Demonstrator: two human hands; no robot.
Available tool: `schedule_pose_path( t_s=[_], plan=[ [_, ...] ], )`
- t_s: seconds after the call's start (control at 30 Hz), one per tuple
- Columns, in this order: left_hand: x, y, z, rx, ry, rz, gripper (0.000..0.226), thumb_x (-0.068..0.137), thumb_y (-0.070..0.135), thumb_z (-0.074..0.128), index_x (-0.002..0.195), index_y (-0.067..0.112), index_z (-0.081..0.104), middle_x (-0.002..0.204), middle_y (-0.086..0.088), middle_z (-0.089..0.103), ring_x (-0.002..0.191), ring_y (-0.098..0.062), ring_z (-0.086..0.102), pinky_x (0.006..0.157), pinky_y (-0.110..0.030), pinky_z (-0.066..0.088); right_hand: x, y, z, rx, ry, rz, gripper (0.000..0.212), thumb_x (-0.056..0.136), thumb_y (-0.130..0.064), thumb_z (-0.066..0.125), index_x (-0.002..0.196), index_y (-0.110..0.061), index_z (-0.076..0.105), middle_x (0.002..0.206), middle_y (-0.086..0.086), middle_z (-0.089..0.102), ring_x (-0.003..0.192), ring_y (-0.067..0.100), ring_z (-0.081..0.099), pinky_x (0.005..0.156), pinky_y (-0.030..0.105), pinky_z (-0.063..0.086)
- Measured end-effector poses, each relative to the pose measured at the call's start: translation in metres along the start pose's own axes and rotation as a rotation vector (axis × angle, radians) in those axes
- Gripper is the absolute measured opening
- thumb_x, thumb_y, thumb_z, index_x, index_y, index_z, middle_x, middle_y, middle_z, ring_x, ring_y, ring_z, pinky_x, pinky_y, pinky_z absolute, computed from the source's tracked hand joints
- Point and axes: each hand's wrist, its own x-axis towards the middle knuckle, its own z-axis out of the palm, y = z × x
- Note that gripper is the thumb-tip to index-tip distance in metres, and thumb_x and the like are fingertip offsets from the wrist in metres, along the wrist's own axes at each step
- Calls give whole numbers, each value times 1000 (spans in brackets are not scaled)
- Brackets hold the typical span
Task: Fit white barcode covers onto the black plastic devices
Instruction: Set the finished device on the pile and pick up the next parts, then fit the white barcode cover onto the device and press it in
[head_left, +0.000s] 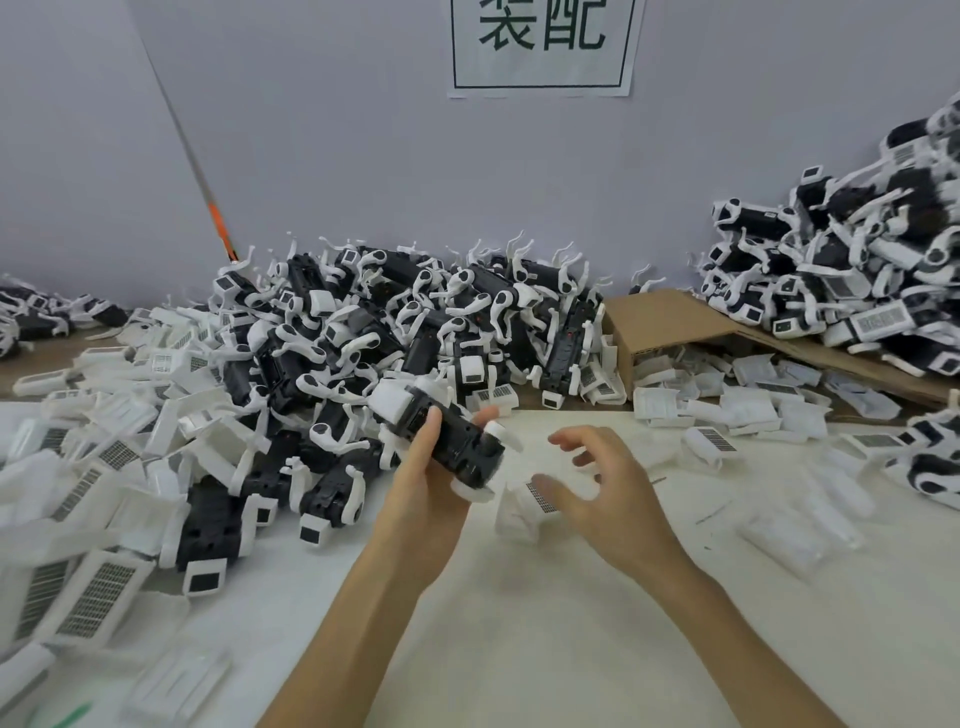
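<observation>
My left hand (431, 483) grips a black plastic device (457, 436) with white end pieces, held tilted above the white table. My right hand (602, 478) hovers just to its right with the fingers spread and loosely bent, holding nothing. Directly under the right hand's fingers a white barcode cover (524, 501) lies on the table, blurred. I cannot tell whether the fingers touch it.
A big heap of black devices (395, 322) fills the middle back. Loose white covers (88, 467) pile up at the left, and more covers (753, 400) spill from a cardboard box (665, 322) at the right. Another heap of devices (852, 260) sits on cardboard far right.
</observation>
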Motion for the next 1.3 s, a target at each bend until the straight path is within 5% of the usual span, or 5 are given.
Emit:
schedule_pose_path(
  t_s=[0.27,0.53,0.6,0.77,1.3],
  plan=[
    [0,-1,-1,-121,97,-73,32,87,39,59,102,11,63,88,-5,71,85,-19,73,88,-32,50,-4,7,16,-44,-104,93,33,84,-8,71,112,-25,65,111,-11,58,102,8,58,76,0,37],
    [-3,0,-2,-177,85,-238,53,103,41,30,128,4,60,123,-15,68,108,-31,68,101,-32,40,5,-10,-9,912,-29,444,23,101,-6,50,116,-7,68,114,16,71,100,25,68,78,29,58],
    [-3,0,1,-132,73,-252,50,105,36,27,126,5,61,128,-14,68,118,-30,63,112,-36,34,4,-11,-9,901,-39,422,23,101,-10,51,117,-11,68,112,12,72,96,22,67,78,30,57],
    [-1,-9,5,-36,-9,-178,38,102,31,44,131,9,56,123,-14,63,119,-32,56,78,-31,49,1,-14,-7,835,10,258,19,97,-10,60,110,-17,71,97,-5,75,88,6,67,73,26,56],
    [-3,-13,5,129,-178,-100,31,92,28,64,118,14,74,124,-13,70,115,-22,67,87,-32,56,-2,-18,11,506,115,-66,19,86,-8,77,96,-23,70,99,-9,72,99,12,69,84,22,55]
  ],
)
